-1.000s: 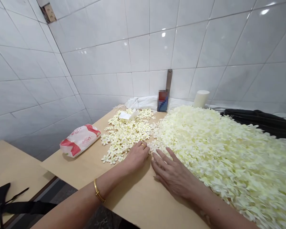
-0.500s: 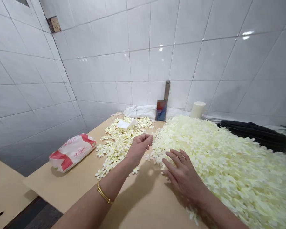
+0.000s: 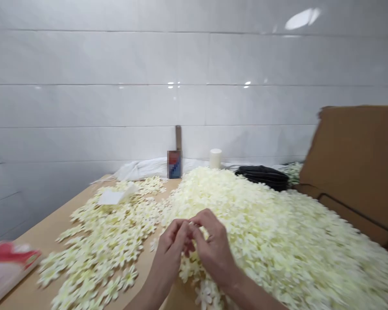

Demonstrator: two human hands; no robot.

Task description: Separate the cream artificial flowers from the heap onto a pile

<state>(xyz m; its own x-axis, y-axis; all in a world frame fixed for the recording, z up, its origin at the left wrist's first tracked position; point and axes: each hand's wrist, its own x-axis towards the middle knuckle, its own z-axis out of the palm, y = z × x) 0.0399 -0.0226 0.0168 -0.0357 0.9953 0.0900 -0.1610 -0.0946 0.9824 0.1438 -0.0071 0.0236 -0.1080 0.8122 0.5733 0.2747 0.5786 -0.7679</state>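
My left hand (image 3: 168, 244) and my right hand (image 3: 215, 247) meet above the table, thumbs and fingertips pinched together. Whatever lies between them is hidden by the fingers. To the right rises a big heap of pale yellow-white artificial flower heads (image 3: 278, 232), its near edge reaching under my right hand. Flatter flower heads (image 3: 100, 245) lie spread on the left, apart from my left hand. A few loose white flowers (image 3: 204, 292) show just below my right wrist.
A red-and-white soft package (image 3: 11, 269) sits at the table's left edge. White paper (image 3: 110, 197) lies on the left flowers. Along the tiled wall are white sheeting (image 3: 139, 170), a blurred red-blue box (image 3: 174, 165), a white cylinder (image 3: 215, 159) and a black bag (image 3: 263, 176). Cardboard (image 3: 355, 159) stands at right.
My hands, apart before, have come together at the fingertips. My right hand has gone from spread fingers to a pinch. The view has turned right, bringing the cardboard in.
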